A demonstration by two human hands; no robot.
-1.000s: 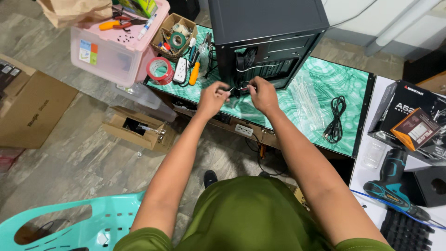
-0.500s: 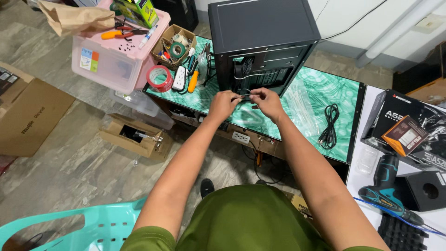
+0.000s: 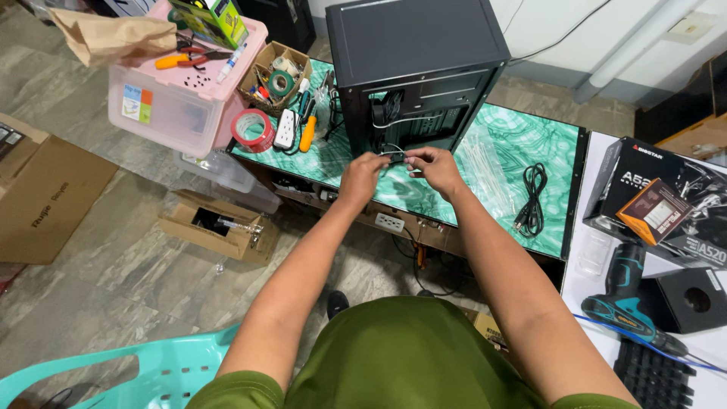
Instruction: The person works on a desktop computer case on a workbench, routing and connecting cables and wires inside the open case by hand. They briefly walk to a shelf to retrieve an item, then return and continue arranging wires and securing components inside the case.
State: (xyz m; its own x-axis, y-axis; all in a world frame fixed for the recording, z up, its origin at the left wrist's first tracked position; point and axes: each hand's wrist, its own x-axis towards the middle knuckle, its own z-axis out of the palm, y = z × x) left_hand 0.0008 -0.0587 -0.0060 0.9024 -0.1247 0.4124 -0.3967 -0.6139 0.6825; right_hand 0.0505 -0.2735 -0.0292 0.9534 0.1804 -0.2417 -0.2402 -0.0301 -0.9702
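At twelve o'clock from the person, on the green marbled tabletop, stands a black metal computer tower case with its open side facing the camera. Just below that opening both hands meet over a thin black cable that runs out of the case. The left hand is curled, its fingertips pinching one part of the cable; the right hand is curled too, thumb and forefinger pinching the cable just beside the left fingertips. What sits at the cable's end is too small to tell.

At three o'clock from the hands a coiled black power cord lies on the tabletop, near a clear plastic bag. At nine o'clock lie a roll of red tape, a white power strip and an orange-handled screwdriver, with a small open cardboard box of tape rolls at ten o'clock. Farther that way a pink-lidded translucent storage bin carries pliers and a brown paper bag.

At four o'clock, on a white surface, rest a teal and black cordless drill and black printed cartons. At seven o'clock an open brown cardboard box lies on the stone floor, and a turquoise plastic chair shows at the bottom edge.
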